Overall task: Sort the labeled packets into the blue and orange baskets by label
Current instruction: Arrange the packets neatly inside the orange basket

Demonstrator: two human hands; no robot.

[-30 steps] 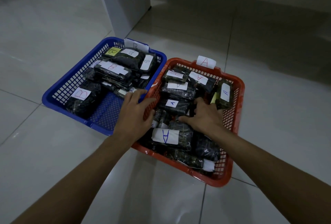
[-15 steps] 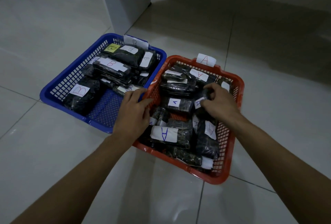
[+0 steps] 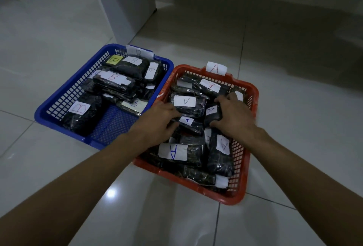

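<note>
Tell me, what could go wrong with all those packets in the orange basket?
The orange basket is heaped, so rummaging could push a packet over its rim. The right hand grips a small A packet; nearby ones might shift. The blue basket touches it, so an A packet could slide among the Bs.

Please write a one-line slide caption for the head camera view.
Both hands, left hand and right hand, arrange A-labelled packets in the orange basket beside the blue basket of B packets.

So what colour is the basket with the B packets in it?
Blue: the blue plastic mesh basket, clearest in the head view.
</note>
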